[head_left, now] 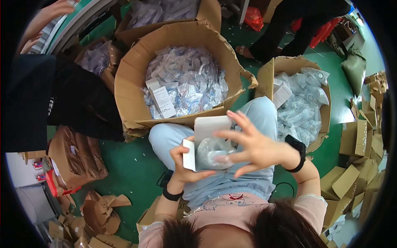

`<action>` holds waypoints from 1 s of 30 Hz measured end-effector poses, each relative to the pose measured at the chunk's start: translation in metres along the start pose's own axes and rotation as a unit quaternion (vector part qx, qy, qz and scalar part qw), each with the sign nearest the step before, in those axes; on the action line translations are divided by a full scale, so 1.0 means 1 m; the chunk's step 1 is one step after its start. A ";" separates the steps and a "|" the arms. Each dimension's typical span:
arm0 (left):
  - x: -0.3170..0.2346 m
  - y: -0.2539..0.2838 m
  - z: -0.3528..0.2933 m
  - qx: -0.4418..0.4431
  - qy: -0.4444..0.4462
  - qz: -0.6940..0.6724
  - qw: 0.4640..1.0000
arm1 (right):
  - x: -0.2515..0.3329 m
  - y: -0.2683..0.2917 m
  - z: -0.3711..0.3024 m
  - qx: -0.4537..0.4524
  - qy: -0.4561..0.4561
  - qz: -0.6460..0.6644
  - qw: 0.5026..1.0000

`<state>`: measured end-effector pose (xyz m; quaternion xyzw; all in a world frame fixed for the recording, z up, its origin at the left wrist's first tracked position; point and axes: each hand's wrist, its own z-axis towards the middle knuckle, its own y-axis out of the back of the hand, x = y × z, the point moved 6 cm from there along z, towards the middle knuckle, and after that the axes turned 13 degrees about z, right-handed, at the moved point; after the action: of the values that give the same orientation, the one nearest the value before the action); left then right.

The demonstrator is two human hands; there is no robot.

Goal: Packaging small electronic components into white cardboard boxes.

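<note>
A small white box (212, 126) with its flaps raised rests over my lap. My left hand (184, 165) is closed round its left side, thumb along the lower edge. Inside the box lies a clear plastic-wrapped item (211, 153); its kind I cannot make out. Over the box's right side, my right hand (252, 144) has its fingers spread, with one fingertip at or just above the wrapped item. Ahead of me, a large cardboard carton (134, 84) holds many small clear packets (186, 74) and a white printed box (162, 99).
To the right, another carton (266, 76) contains bubble-wrapped items (302, 103) and a white box (281, 94). Cardboard boxes (341, 184) pile up at far right. A person in dark clothes (74, 91) is close on the left; another person's legs (285, 27) show at the back.
</note>
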<state>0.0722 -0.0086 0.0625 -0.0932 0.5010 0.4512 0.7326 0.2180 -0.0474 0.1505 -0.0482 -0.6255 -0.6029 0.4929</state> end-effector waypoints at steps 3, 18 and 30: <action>-0.004 0.024 -0.010 -0.047 0.007 0.054 0.997 | -0.018 0.013 0.021 -0.078 0.070 0.088 0.991; 0.042 0.055 -0.028 -0.232 0.194 -0.056 0.951 | -0.426 -0.165 0.120 0.254 -0.044 -0.239 0.936; 0.028 0.064 0.022 -0.102 0.141 -0.008 0.985 | -0.292 -0.015 0.118 0.044 -0.169 -0.060 0.983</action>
<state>0.0405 0.0568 0.0707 -0.2337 0.5500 0.4762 0.6451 0.2909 0.1988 -0.0323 -0.0901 -0.7275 -0.5864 0.3448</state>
